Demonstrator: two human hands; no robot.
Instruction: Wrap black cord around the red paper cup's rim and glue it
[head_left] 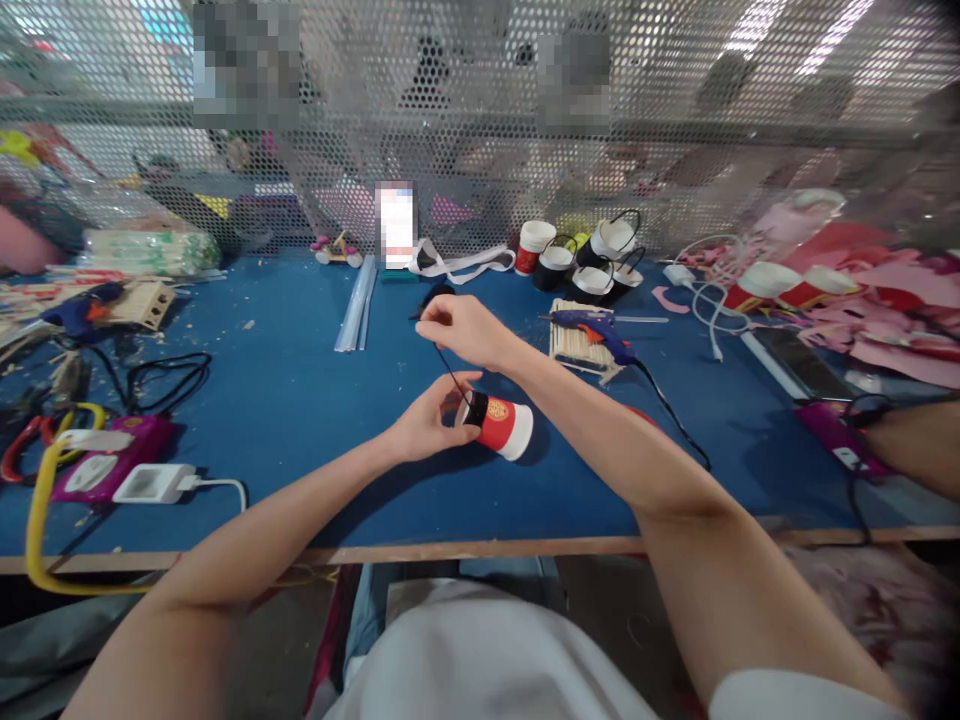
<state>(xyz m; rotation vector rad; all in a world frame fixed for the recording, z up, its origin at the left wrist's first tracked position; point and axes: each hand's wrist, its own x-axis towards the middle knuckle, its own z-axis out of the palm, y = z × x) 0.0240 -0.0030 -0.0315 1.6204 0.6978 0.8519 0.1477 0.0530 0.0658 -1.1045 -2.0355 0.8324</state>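
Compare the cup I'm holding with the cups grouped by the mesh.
The held cup lies on its side in the left hand; the back cups stand upright. The held cup's black strip is pinched by the right hand; some back cups carry black handles. Both have black parts.

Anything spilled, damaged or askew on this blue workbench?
Nothing looks damaged. The red paper cup lies on its side, but the left hand holds it there while the right hand pinches a thin black strip. Pale crumbs litter the blue table at left.
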